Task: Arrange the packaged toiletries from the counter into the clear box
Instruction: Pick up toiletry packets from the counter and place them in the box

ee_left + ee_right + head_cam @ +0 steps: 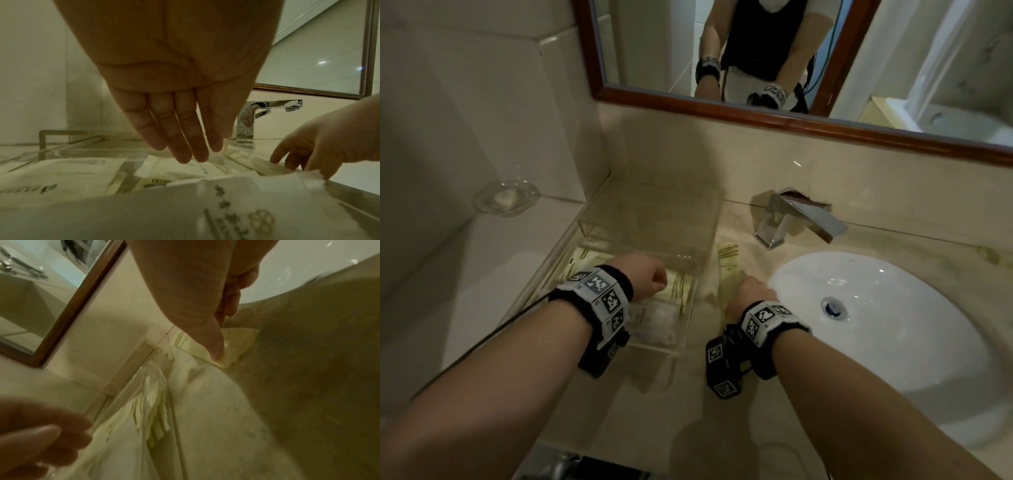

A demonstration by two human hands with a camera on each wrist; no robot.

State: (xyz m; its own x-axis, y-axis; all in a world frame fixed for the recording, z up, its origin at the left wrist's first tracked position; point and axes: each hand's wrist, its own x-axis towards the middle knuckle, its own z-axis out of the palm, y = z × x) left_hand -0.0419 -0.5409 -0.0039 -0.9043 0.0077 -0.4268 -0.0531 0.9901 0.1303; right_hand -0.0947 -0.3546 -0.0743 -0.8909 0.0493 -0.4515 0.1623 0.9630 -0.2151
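**Hands split between clear plastic box (pixel 654 346) and beige stone desk (pixel 688 411)**

I see the left hand (pixel 645 275) hovering over the box, fingers straight, holding nothing; white and pale-yellow flat sachets (pixel 654 322) lie inside under it. The right hand (pixel 748 293) sits on the desk just beside the box, thumb and curled fingers pinching a pale-yellow flat packet (pixel 727 263) lying between box and white round basin (pixel 893 342).

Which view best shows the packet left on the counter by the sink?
Head view: the packet lies between clear box and sink, near end under the right hand. Right wrist: close, blurred, thumb on it. Left wrist: only an edge.
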